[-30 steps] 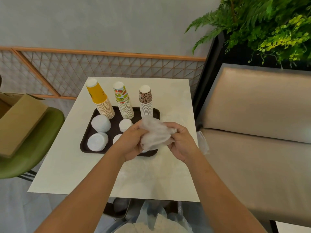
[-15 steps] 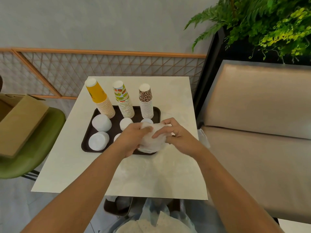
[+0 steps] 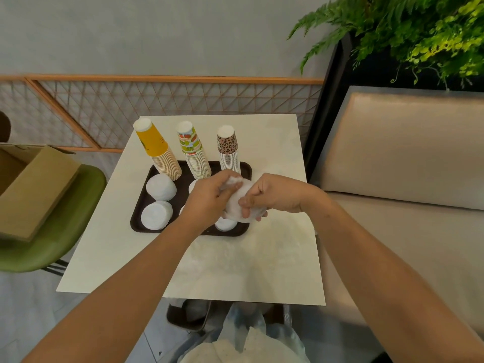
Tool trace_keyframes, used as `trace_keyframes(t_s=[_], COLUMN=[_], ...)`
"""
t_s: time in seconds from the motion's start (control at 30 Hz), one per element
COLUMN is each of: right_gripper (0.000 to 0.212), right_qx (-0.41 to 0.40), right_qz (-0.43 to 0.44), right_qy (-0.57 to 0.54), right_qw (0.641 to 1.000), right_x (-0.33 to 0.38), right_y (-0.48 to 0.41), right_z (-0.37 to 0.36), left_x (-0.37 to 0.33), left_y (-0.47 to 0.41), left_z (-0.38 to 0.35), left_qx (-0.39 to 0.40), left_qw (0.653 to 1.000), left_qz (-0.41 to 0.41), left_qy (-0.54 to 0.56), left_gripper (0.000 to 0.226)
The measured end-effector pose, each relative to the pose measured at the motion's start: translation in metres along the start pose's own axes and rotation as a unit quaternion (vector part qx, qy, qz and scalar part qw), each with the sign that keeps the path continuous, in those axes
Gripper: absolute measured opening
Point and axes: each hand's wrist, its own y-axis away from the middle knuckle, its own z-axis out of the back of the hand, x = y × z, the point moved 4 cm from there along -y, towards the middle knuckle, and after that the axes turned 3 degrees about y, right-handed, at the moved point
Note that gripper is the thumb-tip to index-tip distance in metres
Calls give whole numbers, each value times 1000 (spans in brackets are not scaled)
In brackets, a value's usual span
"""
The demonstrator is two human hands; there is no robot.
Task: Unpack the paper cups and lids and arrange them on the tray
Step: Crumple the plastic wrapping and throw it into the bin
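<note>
Three cup stacks: the yellow stack (image 3: 159, 155), fruit-print stack (image 3: 195, 155) and leopard-print stack (image 3: 228, 150) stand rim-down along the far side of the tray (image 3: 138, 213).
Lid stacks: I see two white lid stacks (image 3: 160, 187) on the tray's left half. Others nearer the middle and right are partly hidden behind the hands.
Wrapper: a crumpled white plastic wrapper (image 3: 242, 205) is held above the tray's right half. I cannot tell whether any lids remain inside it.
Left grip: the left grip (image 3: 207, 199) has its fingers curled round the wrapper's left side.
Right grip: the right grip (image 3: 275, 195) pinches the wrapper's right side, with the fingertips pressed into the plastic.
Step in hand: I judge this to be balling up spent packaging, with the unpacking nearly complete.
Next move: carry the wrapper clear of the tray and discard it, lifting away from the cups.
Obstruction: the leopard-print stack stands just behind both grips, so I judge that a careless sweep could topple it.
Surface: the pale square surface (image 3: 235, 258) carries the tray.
Surroundings: a cardboard box (image 3: 31, 189) rests on a green chair (image 3: 73, 226) at left. A beige bench seat (image 3: 392, 153) and a fern (image 3: 419, 30) are at right. A plastic bag (image 3: 246, 323) hangs below the near edge.
</note>
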Motion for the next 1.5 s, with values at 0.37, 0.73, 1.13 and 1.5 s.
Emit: trace_keyframes(t_s=[0.37,0.73,1.13,1.5], right_gripper=[15,35,38,14], right_qx=[-77,-333,-397,-404], right_qz=[52,30,0,-72], right_qy=[-181,-280,-287,-219], right_qw=[979,900,872,885], right_x=[1,-2,23,-9], right_y=[-3,5,4,8], right_z=[-31,-155,-323,-412], left_x=[15,58,129,192], left_y=[28,112,258,353], left_z=[29,68,142,127], left_qx=[-124,-62,-118,-185], left_qw=[989,959,952,948], left_qz=[61,173,192,206], left_qy=[58,214,206,155], left_gripper=[9,51,38,27])
